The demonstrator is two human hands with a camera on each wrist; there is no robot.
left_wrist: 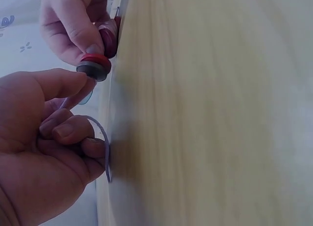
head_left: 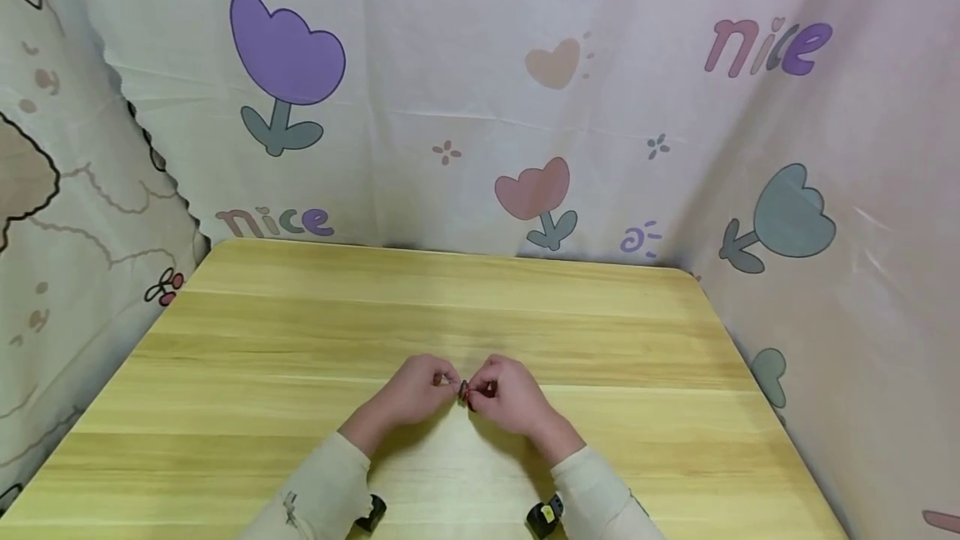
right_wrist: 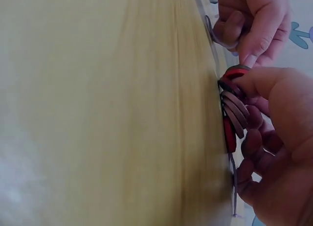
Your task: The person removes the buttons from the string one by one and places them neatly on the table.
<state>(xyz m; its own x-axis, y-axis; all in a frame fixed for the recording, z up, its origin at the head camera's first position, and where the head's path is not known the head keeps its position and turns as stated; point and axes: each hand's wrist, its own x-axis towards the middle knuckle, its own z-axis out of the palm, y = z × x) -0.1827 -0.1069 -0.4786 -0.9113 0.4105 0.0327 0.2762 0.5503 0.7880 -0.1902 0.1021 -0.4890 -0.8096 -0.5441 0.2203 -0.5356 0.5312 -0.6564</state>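
Note:
Close together above the table, both hands work at a small group of round discs (head_left: 463, 392), apparently strung on a cord. My left hand (head_left: 420, 390) pinches the thin grey cord (left_wrist: 104, 138) with thumb and forefinger, beside a dark grey disc (left_wrist: 92, 71); the cord loops out past its curled lower fingers. My right hand (head_left: 512, 397) pinches a red disc (left_wrist: 101, 58) lying against the grey one. Below that grip, several brown discs (right_wrist: 235, 113) and another red disc (right_wrist: 229, 134) hang by the right fingers, with cord trailing down. Fingertips partly hide where the cord passes through.
The wooden table (head_left: 300, 307) stretches around the hands, its far edge near a printed curtain (head_left: 420, 65). Curtain also hangs along the left and right sides. Dark wrist cameras are strapped at both cuffs.

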